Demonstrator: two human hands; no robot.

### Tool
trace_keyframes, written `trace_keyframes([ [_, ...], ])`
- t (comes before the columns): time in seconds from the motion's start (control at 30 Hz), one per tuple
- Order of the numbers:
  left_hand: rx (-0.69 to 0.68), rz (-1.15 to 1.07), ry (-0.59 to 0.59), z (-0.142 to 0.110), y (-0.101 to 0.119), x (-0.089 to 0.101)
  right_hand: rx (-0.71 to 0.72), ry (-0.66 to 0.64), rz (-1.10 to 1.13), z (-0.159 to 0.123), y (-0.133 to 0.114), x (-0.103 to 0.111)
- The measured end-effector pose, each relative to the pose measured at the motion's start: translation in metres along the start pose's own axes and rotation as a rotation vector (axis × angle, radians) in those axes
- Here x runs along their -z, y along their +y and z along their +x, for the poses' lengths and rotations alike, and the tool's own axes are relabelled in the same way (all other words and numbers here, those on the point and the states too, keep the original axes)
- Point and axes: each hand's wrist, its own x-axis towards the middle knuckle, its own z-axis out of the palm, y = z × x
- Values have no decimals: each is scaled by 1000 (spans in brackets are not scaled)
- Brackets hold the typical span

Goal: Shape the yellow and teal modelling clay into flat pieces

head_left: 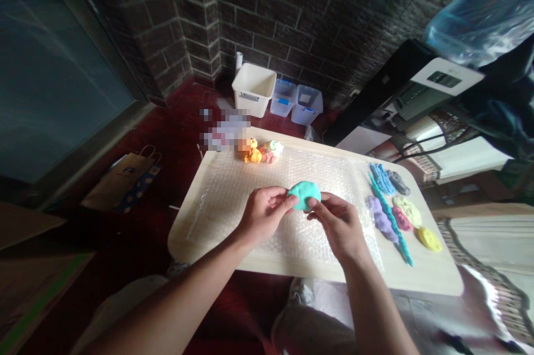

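A flattened round piece of turquoise modelling clay point(305, 193) is held up between my two hands, above the table. My left hand point(267, 209) pinches its left edge with thumb and fingers. On the other side, my right hand point(337, 221) grips the lower right edge, its thumb pressed on the face. Beneath them a sheet of bubble wrap point(246, 221) covers much of the pale wooden table point(183, 232). The back of the clay piece is hidden from me.
Right on the table lie a long teal clay roll point(391, 218), purple clay point(381, 218), blue clay strands point(381, 178) and yellow clay point(429, 239). Orange clay figures point(251, 153) stand at the back. Beyond are a white bin point(254, 88), clear boxes point(306, 104) and a paper bag point(120, 180).
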Motion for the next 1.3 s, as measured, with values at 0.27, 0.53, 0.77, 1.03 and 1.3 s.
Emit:
trace_keyframes([
  [0.27, -15, -17, 4, 0, 5, -4, 20, -45, -36, -3, -4, -4],
  [0.53, -15, 30, -22, -2, 1, -4, 21, -18, -43, -4, -5, -5],
  [0.77, 3, 43, -14, -3, 0, -5, 55, 56, -19, -4, -5, -7],
  [1.03, -99, 67, -12, -5, -2, -6, 120, -42, -153, -8, -10, -2],
  [1.3, -104, 72, -1, -6, 0, -7, 162, -70, -206, -10, -7, -1],
])
